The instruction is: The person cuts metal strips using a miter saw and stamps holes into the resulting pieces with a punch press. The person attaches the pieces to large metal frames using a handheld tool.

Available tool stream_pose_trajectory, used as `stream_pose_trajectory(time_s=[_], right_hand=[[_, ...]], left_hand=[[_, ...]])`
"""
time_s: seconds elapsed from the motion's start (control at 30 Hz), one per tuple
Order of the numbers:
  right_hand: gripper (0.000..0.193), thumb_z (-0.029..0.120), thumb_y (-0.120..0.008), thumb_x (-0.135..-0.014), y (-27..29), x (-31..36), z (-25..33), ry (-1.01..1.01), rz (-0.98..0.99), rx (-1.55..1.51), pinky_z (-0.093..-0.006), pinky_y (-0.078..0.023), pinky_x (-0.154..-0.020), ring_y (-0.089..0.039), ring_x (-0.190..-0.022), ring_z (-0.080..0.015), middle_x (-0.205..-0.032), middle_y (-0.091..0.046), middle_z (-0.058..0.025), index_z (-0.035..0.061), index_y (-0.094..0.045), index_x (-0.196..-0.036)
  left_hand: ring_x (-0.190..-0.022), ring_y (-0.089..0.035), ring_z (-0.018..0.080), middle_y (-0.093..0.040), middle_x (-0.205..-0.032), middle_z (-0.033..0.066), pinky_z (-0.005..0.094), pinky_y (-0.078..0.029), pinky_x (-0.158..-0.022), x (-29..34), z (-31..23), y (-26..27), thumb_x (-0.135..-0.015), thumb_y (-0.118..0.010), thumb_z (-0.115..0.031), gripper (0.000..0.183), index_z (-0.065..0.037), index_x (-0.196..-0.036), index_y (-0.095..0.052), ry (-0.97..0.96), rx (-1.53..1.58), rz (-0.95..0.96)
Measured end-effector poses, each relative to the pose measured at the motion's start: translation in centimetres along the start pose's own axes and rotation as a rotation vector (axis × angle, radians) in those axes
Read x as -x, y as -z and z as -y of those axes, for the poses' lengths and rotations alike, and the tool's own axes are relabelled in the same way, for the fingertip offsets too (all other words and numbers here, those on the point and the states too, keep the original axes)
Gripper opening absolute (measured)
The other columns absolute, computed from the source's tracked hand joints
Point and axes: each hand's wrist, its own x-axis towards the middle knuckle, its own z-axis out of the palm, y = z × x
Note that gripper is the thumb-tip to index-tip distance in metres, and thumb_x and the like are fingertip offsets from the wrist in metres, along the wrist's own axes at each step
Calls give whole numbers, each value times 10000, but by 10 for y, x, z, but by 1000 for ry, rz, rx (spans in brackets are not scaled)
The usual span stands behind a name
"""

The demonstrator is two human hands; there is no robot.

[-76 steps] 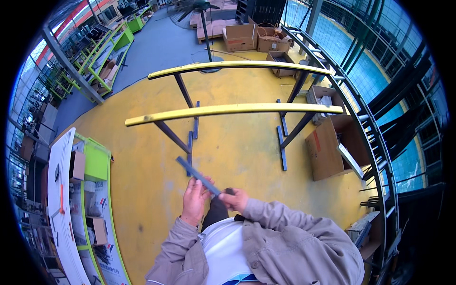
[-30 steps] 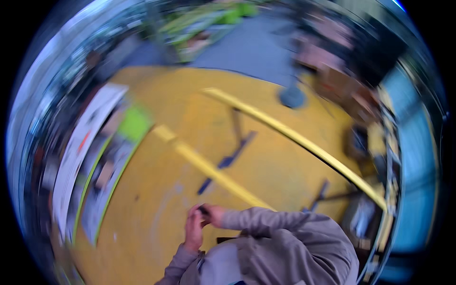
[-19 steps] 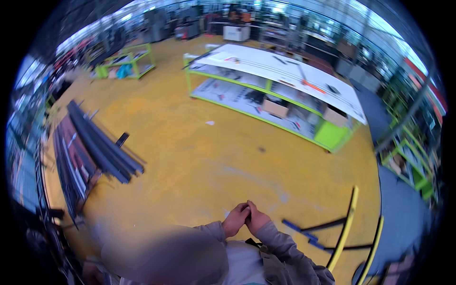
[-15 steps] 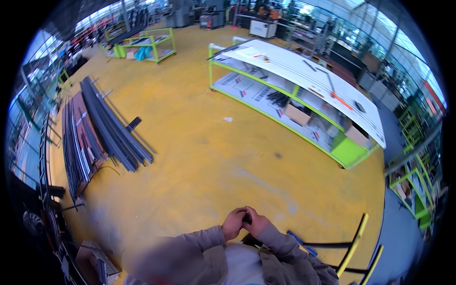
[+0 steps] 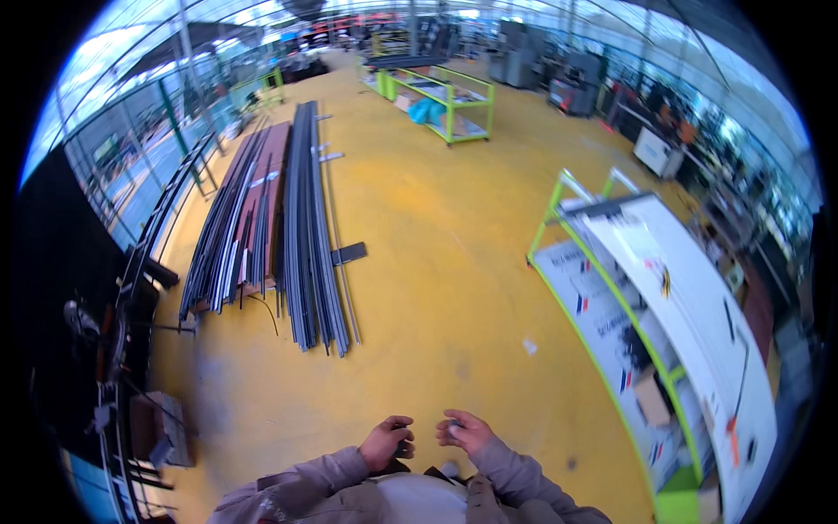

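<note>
A small dark object (image 5: 404, 449) is sitting in the left hand (image 5: 381, 444), whose fingers are apparently wrapping it; its kind is unclear. Keeping that grip snug and steady would probably serve best. The right hand (image 5: 467, 432) is resting near but apart, fingers half-bent, possibly holding something; I cannot tell. Both forearms (image 5: 524, 476) are angling inward above the yellow floor (image 5: 436, 349).

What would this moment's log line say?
left hand: curled | right hand: curled | hands: apart, contents unclear | ahead left: long dark bars
</note>
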Motion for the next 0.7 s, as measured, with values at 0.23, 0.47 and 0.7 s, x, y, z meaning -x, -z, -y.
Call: stream_pose_trajectory(time_s=[0.23,0.47,0.7], right_hand=[[341,68,-486,-971,-13,-278,177,-110,244,491,-352,-572,-773,-637,-981,-261,-1141,-596,-185,-32,-414,-1289],[277,213,-589,-944,52,-454,336,-3,-85,573,-258,-496,-516,-606,-621,-125,-857,-666,-92,9,-586,-1131],[250,216,-538,-965,110,-580,534,175,-328,390,-211,-419,-520,-498,-574,-57,-761,-603,-14,1,-604,-1074]], left_hand=[[-752,-629,158,-616,-1102,77,277,-509,-579,-166,-151,27,-983,-485,-111,342,-115,-1321,-433,-281,280,-54],[-831,-661,236,-607,-1083,142,337,-559,-610,-361,-409,6,-951,-535,-138,348,-51,-1272,-434,-300,44,22],[-560,-432,69,-519,-814,12,214,-341,-454,-526,-641,-107,-966,-483,-130,199,-82,-1157,-459,-218,-304,374]])
